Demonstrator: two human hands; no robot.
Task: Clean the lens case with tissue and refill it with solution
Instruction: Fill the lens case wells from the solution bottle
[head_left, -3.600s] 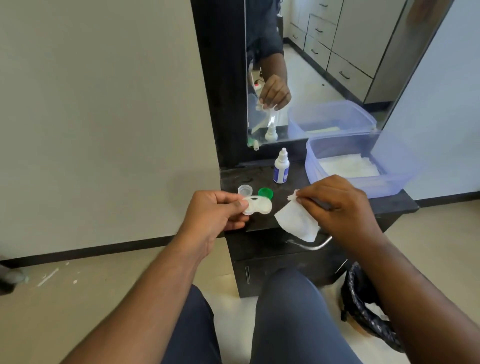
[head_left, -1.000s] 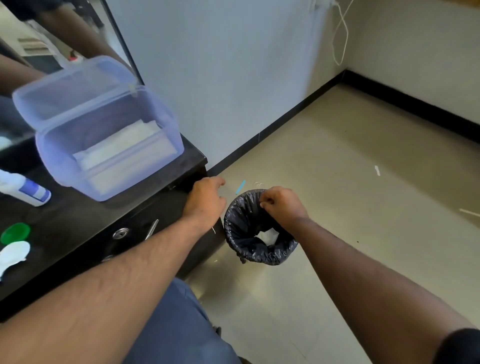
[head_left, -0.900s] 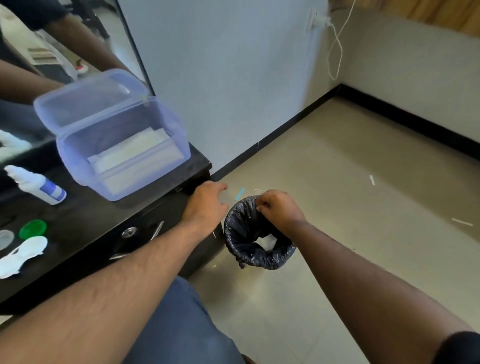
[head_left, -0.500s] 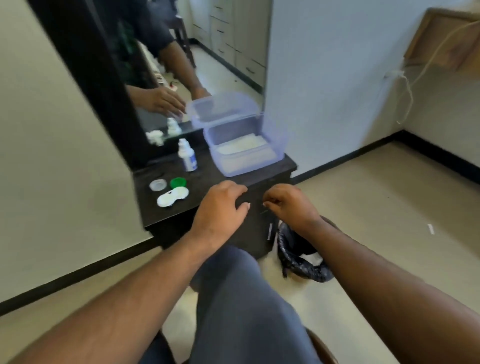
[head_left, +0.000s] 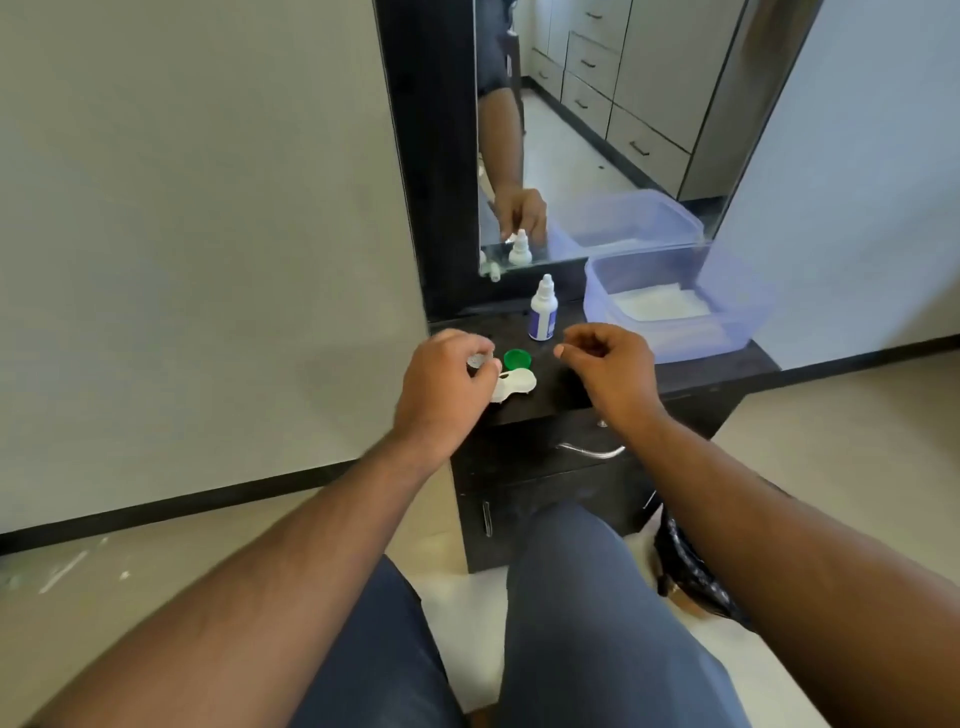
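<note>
The white lens case (head_left: 519, 383) lies on the black cabinet top (head_left: 696, 371), both wells uncapped. My left hand (head_left: 444, 387) is curled over its left end, thumb and fingers pinching it. The green cap (head_left: 517, 358) sits just behind the case, and the clear cap (head_left: 475, 359) peeks out by my left fingers. The solution bottle (head_left: 543, 317) stands upright behind them, cap on. My right hand (head_left: 610, 371) hovers right of the case with fingers curled and nothing in it.
A translucent purple box (head_left: 737, 317) with white tissues (head_left: 660, 304) stands at the back right of the cabinet, under a mirror (head_left: 597, 130). A black-lined bin (head_left: 691, 577) sits on the floor at the right, beside my knees.
My view swung back from the bin to the cabinet. The right hand left the bin empty; the tissue is gone from it. The left hand moved from the cabinet's edge onto the lens case.
</note>
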